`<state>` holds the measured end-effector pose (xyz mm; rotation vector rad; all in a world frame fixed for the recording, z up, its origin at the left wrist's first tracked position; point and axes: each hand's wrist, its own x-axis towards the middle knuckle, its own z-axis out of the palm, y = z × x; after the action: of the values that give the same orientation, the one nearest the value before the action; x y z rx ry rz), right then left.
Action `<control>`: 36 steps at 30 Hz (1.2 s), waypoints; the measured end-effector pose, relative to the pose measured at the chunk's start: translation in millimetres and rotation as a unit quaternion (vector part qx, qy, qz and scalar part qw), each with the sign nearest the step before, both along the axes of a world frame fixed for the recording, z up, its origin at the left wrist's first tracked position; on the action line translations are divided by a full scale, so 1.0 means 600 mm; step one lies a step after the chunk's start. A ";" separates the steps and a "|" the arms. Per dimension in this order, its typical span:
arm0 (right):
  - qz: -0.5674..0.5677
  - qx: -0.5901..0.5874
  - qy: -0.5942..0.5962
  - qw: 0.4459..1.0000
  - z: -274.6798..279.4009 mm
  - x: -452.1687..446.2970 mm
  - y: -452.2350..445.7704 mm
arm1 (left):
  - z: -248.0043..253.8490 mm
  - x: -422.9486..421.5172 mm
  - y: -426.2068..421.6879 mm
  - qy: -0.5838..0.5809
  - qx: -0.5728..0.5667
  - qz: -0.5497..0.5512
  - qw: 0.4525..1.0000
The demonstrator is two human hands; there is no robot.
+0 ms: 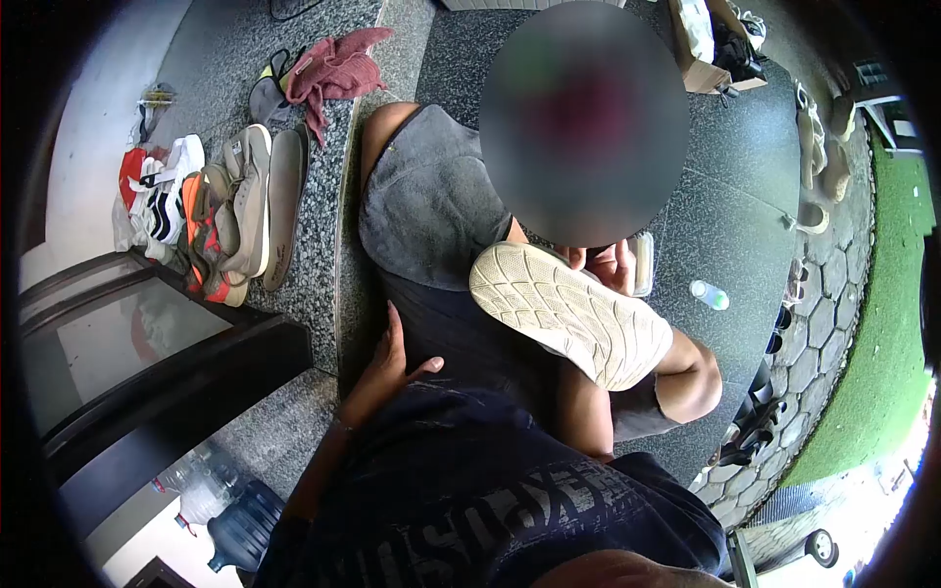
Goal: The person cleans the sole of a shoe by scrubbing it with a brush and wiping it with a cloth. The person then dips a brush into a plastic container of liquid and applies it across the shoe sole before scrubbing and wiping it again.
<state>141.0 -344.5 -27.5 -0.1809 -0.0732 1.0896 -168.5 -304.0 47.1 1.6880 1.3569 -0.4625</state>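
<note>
A cream-coloured shoe (573, 309) is held up over my lap, with its patterned sole turned toward me. My right forearm passes behind it, and the fingers of my right hand (613, 267) curl at its far edge; the shoe hides the rest of that hand. Beside those fingers is a pale, clear-edged rectangular object (643, 263), partly covered. My left hand (390, 351) holds nothing; its thumb and fingers are apart near my dark clothing. A grey cloth (426, 201) lies over my leg. A large blurred oval hides the area beyond the shoe.
Several shoes (250, 201) stand in a row on the speckled ledge at left, near a red cloth (338, 73). A small bottle (710, 295) lies on dark tiles at right. A cardboard box (706, 76) holds shoes. Large water bottles (245, 524) are at lower left.
</note>
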 end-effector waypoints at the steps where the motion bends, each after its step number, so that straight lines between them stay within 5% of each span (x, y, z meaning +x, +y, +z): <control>1: 0.007 0.006 0.018 1.000 0.004 -0.002 -0.002 | 0.004 0.017 0.005 0.027 -0.008 0.002 1.000; 7: 0.001 0.015 0.003 1.000 -0.001 0.001 -0.001 | -0.059 0.032 0.003 0.099 0.039 -0.016 0.994; 36: -0.030 -0.002 -0.014 0.999 0.008 0.010 -0.001 | -0.050 0.050 0.006 0.119 0.055 -0.027 0.991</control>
<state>146.8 -345.0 -22.7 -0.2011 -0.0903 1.0276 -138.5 -300.5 17.3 1.8080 1.5348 -0.6486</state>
